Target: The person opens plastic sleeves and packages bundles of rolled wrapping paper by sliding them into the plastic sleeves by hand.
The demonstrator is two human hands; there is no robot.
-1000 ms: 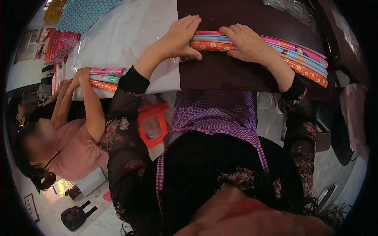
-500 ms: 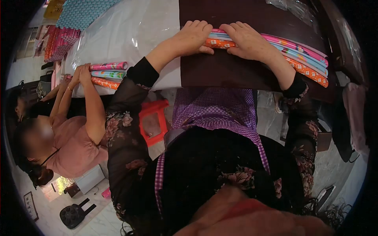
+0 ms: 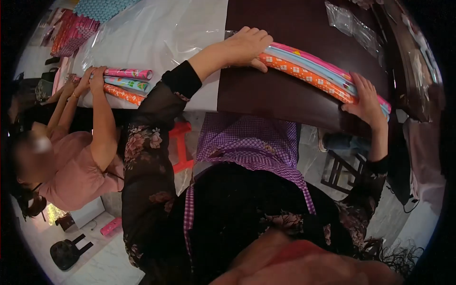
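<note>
So the dark worktop (image 3: 270,97) has gift-wrap rolls (image 3: 308,71) bundled across it, upper right of frame. Left hand (image 3: 248,46) curls over their left end; right hand's (image 3: 366,102) fingers just slid from mid-bundle to straddle the right, so both ends are held.

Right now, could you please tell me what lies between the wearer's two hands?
In the head view, a bundle of patterned orange, light-blue and pink rolls spans from the left hand to the right hand.
</note>
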